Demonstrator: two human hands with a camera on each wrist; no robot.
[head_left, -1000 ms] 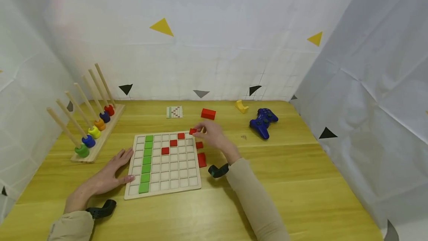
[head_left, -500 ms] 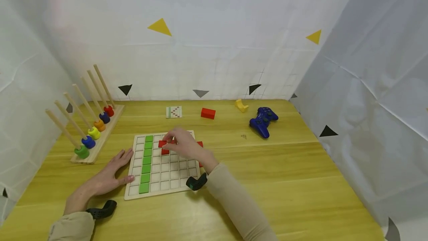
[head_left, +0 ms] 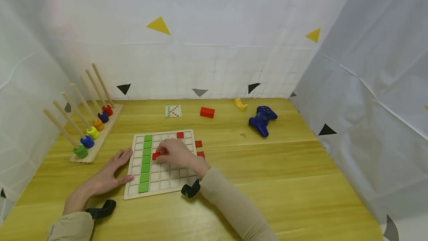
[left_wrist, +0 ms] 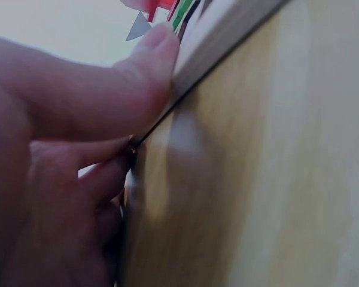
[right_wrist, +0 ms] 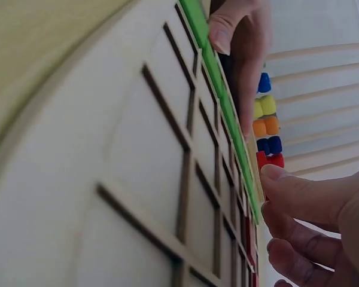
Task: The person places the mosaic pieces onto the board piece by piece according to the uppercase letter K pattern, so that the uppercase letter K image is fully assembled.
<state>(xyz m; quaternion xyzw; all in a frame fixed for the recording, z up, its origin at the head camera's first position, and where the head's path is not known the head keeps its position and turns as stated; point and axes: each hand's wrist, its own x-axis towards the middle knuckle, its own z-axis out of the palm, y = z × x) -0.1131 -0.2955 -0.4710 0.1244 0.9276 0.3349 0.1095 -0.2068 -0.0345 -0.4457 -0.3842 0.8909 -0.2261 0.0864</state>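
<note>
A light wooden grid board (head_left: pixel 183 182) lies on the table with a column of green square tiles (head_left: pixel 145 168) in its left part. My right hand (head_left: pixel 176 153) hovers over the board, pinching a red square tile (head_left: pixel 156 156) between thumb and fingers just right of the green column. The right wrist view shows that red tile (right_wrist: pixel 261 160) at the thumb tip. My left hand (head_left: pixel 106 176) lies along the board's left edge, fingers extended and thumb (left_wrist: pixel 149 78) on the rim. One red tile (head_left: pixel 180 135) sits in the top row; my right hand hides cells below it.
Loose red tiles (head_left: pixel 198 143) lie by the board's right edge. Behind are a pattern card (head_left: pixel 173 111), a red block (head_left: pixel 207 112), a yellow curved piece (head_left: pixel 240 104) and a blue game controller (head_left: pixel 262 121). A peg rack (head_left: pixel 104 134) with coloured beads stands left.
My right hand has carried the red tile from the board's upper right corner leftward, then slightly down, to beside the green column. The left hand has stayed in place.
</note>
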